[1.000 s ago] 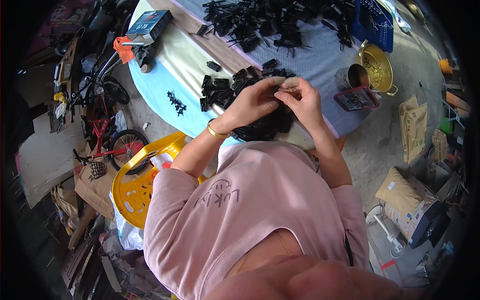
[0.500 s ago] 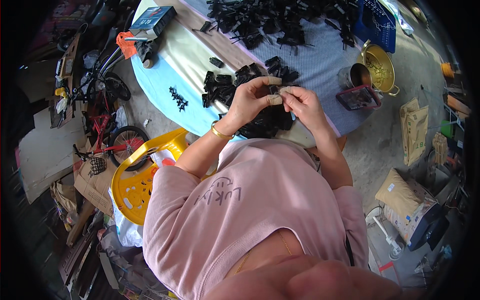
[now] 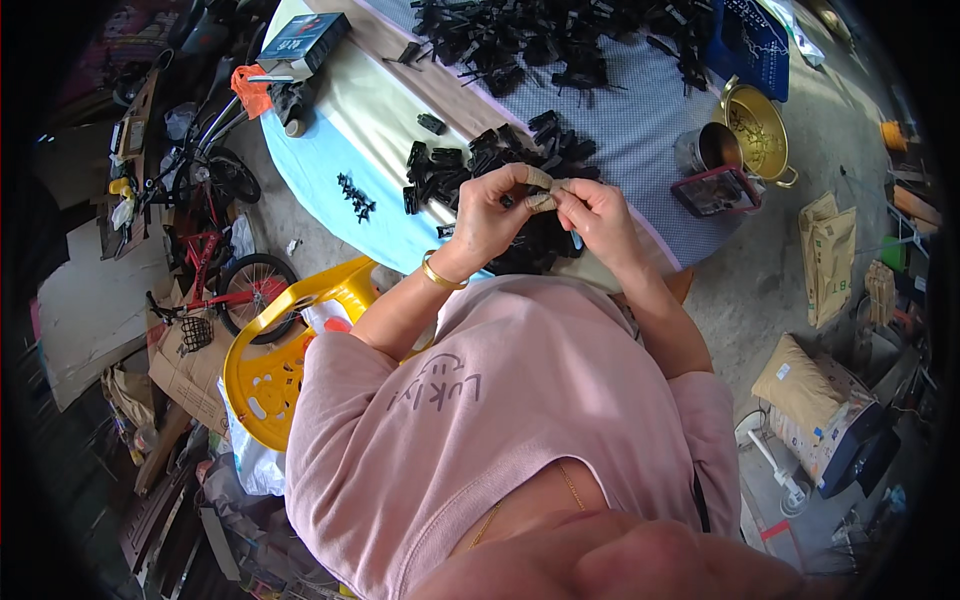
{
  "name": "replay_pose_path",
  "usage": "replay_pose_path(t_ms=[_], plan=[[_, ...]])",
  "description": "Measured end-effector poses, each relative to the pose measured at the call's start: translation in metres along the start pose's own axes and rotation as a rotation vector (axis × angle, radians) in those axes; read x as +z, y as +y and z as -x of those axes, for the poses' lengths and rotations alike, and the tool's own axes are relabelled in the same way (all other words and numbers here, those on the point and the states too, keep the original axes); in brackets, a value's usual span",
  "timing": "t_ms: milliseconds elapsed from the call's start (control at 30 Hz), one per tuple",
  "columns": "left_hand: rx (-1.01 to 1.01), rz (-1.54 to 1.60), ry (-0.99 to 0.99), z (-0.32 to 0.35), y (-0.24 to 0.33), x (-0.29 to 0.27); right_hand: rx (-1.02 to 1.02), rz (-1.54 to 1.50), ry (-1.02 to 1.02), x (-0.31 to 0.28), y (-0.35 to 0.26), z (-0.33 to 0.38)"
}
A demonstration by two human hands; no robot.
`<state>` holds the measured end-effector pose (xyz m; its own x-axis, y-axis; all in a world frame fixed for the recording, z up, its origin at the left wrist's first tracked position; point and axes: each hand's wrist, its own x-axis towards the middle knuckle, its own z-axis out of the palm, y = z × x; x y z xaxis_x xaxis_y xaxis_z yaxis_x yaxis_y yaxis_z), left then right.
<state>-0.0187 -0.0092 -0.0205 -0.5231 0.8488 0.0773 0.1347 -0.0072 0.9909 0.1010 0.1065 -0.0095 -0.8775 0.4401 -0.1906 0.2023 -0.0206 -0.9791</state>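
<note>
A small black plastic part [image 3: 513, 199] sits pinched between the fingertips of both hands, held above the near edge of the table [image 3: 340, 150], over a heap of black parts [image 3: 480, 170] of the same kind. It is almost wholly covered by fingers, so its exact shape cannot be told from here. The left hand [image 3: 490, 215] curls tightly round it from the 9 o'clock side, thumb and taped fingertips closed on the piece; the right hand [image 3: 595, 215] meets it from 3 o'clock, its fingers also drawn narrow and pressing on the same spot.

The likeliest slip, as I judge it, is the piece springing out of so small a pinch and dropping into the heap directly beneath, where it would be lost among look-alikes. Pushing hard with so little of the part showing could also nip a fingertip.

Further out, at 12 o'clock, a larger spread of black pieces [image 3: 560, 45] covers the far cloth. At 2 o'clock stand a metal cup [image 3: 705, 148] and a brass-coloured pot [image 3: 757, 128]. At 8 o'clock, beside the table, is a yellow plastic chair [image 3: 275, 360].
</note>
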Motion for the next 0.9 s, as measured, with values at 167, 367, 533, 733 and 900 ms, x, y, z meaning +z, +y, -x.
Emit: replay_pose_path(t_ms=[167, 367, 533, 733, 900], plan=[[-0.145, -0.048, 0.026, -0.003, 0.012, 0.0, 0.052, -0.173, -0.027, -0.015, 0.005, -0.004], [0.105, -0.48, -0.11, -0.003, 0.032, 0.002, -0.051, 0.039, -0.034, -0.008, -0.008, -0.006], [-0.047, 0.102, -0.351, -0.007, 0.043, -0.029, -0.137, -0.128, -0.035, -0.029, -0.008, 0.0], [-0.38, 0.857, -0.456, -0.012, 0.024, -0.027, -0.177, -0.307, -0.177, -0.024, -0.004, -0.002], [-0.529, 0.763, -0.408, -0.008, 0.025, -0.018, -0.302, -0.14, -0.21, -0.025, -0.017, -0.003]])
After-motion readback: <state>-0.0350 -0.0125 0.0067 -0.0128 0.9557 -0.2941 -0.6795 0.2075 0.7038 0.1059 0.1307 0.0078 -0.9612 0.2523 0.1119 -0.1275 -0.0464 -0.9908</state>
